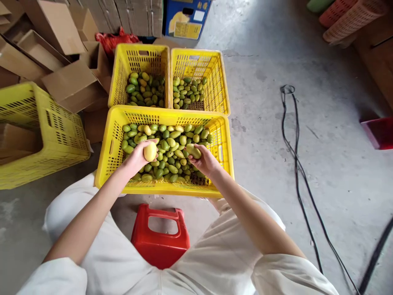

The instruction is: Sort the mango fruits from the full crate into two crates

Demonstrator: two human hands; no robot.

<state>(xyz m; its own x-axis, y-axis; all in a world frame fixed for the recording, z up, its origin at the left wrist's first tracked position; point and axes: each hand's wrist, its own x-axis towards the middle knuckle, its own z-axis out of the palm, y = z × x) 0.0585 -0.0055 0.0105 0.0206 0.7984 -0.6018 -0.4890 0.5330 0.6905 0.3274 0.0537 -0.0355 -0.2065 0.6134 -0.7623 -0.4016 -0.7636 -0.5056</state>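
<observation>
My left hand [139,157] is closed around a yellow mango [150,152], above the left part of a large yellow crate [166,189]. In my right hand [207,162] is a yellowish-green mango [193,151], held over the crate's right part with the fingers curled under it. Loose green and yellow mangoes [172,169] cover most of the crate's bottom. A patch of the grid floor shows near its front right corner.
Behind stand two smaller yellow crates, left [118,78] and right [219,84], both holding mangoes. Another yellow crate [63,135] and cardboard boxes [73,84] lie to the left. A red stool [161,248] is between my legs. Black cable [296,155] runs across the floor.
</observation>
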